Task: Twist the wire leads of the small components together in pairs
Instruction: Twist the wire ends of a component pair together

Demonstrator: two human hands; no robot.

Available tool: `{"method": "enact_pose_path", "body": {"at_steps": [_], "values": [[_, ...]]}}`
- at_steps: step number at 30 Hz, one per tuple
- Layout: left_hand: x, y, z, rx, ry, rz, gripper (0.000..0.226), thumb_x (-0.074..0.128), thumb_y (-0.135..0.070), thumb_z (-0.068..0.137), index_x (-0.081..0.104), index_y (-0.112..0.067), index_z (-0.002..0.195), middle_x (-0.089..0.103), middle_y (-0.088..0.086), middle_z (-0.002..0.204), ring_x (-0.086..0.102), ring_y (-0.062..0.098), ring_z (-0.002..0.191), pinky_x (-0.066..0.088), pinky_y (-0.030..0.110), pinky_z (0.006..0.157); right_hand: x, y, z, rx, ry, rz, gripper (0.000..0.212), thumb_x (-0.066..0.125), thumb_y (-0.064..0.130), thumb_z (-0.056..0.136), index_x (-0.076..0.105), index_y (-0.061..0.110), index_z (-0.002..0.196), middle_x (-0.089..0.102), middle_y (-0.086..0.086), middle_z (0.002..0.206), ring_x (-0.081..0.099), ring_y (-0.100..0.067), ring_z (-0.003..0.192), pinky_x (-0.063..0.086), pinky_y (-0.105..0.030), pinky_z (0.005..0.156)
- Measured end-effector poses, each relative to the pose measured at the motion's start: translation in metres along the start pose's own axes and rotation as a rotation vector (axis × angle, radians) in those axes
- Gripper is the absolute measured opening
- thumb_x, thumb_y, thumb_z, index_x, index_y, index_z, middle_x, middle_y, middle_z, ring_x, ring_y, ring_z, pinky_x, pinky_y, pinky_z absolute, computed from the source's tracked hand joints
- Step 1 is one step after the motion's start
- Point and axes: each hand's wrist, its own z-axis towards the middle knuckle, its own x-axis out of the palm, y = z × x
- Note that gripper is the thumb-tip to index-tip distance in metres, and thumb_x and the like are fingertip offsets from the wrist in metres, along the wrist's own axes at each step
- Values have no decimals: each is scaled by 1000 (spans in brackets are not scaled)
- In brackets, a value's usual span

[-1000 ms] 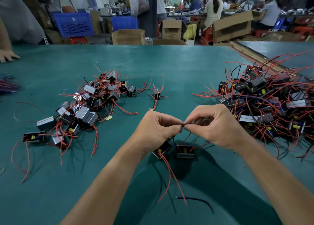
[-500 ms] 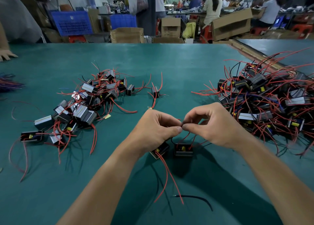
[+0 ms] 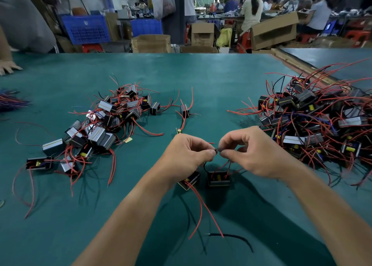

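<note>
A: Fingers?
B: Left hand point(image 3: 187, 155) and right hand point(image 3: 255, 153) each pinch the wire leads point(image 3: 216, 150), tips nearly touching, above the worktop point(image 3: 201, 74) toward its near edge.
A: Parts?
B: First component point(image 3: 190, 180) is under the left wrist, second component point(image 3: 218, 178) just beside it. Left pile point(image 3: 100, 125) and right pile point(image 3: 314, 121) flank them.

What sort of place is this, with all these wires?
Probably an electronics assembly workshop: piles of small wired components lie on a green table, cardboard boxes and blue crates stand behind, and other workers work at far benches.
</note>
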Motion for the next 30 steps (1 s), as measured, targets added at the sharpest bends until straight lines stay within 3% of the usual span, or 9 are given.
{"method": "enact_pose_path", "body": {"at_steps": [9, 14, 22, 26, 30], "values": [[-6, -2, -2, -64, 122, -108, 13, 67, -4, 88, 73, -10, 78, 63, -3, 60, 47, 8, 51, 40, 18, 49, -5, -2, 0, -62, 30, 79, 19, 79, 8, 80, 73, 25, 73, 72, 4, 72, 62, -1, 65, 48, -15, 64], [-6, -1, -3, -41, 163, -95, 13, 71, -3, 84, 73, -11, 75, 62, 2, 63, 47, 9, 51, 39, 19, 49, -5, -3, 0, -39, 1, 116, 14, 81, 11, 78, 73, 23, 77, 72, -3, 74, 62, -7, 67, 53, -33, 65], [-1, -2, -3, 13, 92, -76, 19, 74, -1, 82, 74, -14, 68, 62, 4, 60, 44, 11, 53, 35, 23, 50, -3, 4, -2, 3, 58, 38, 19, 74, 11, 84, 69, 21, 69, 66, 3, 64, 55, -2, 60, 46, -19, 58], [5, 0, -3, 204, -21, 109, 18, 72, -4, 82, 75, -16, 69, 64, -8, 56, 47, 2, 49, 38, 17, 50, 1, 3, 0, 177, 56, 205, 24, 70, 6, 87, 66, 12, 64, 56, 0, 56, 48, -13, 55, 40, -23, 54], [11, 4, -3, 395, -143, 330, 11, 72, -7, 80, 77, -15, 75, 65, -6, 59, 49, 5, 51, 38, 18, 53, 4, 3, 1, 447, 55, 474, 32, 68, 5, 86, 66, 13, 56, 53, -1, 54, 45, -12, 48, 41, -15, 45]]}}
